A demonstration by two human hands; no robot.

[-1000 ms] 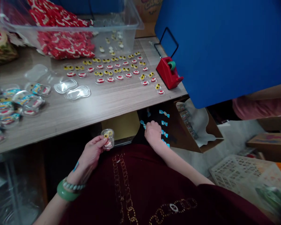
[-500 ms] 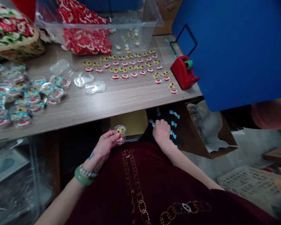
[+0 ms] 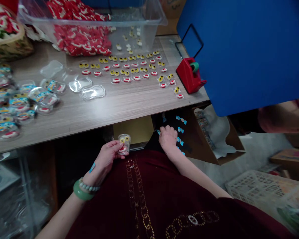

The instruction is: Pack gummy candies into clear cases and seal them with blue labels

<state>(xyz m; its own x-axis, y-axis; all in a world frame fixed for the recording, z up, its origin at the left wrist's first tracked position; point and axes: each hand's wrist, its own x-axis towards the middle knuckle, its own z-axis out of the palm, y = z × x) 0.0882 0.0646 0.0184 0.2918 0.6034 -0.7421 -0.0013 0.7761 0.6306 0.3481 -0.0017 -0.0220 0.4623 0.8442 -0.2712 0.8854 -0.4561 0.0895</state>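
The person's left hand [image 3: 107,159], with a green bangle [image 3: 81,192] and a beaded bracelet [image 3: 89,188] at the wrist, curls its thumb and fingers around a clear plastic shell [image 3: 124,144] that holds two yellow candy eyes and a red-and-white candy mouth. The shell sits at the fingertips, just above the maroon garment [image 3: 139,199] on the person's lap. The right hand [image 3: 167,138] has its fingers pressed together, pinching a blue bow-shaped piece [image 3: 159,132], and this piece is more hidden by the fingers than half a second ago. More blue bow-shaped pieces [image 3: 180,120] lie just beyond that hand on a dark surface, and a yellow card [image 3: 132,129] stands between the two hands. Past the hands, the whole scene sits slightly further left in view than before. On the table [image 3: 114,109], filled packs [image 3: 43,98] are heaped left of the left hand, with clear shell halves [image 3: 93,92] nearer the middle. Rows of candy eyes and mouths [image 3: 124,68] run ahead of the hands, and a red tape dispenser [image 3: 189,74] stands beyond the right hand. Farther ahead is a plastic bin [image 3: 139,20] of red candy [image 3: 79,39]. To the far right, a co-worker's forearm [image 3: 284,119] shows past a blue panel [image 3: 244,56].
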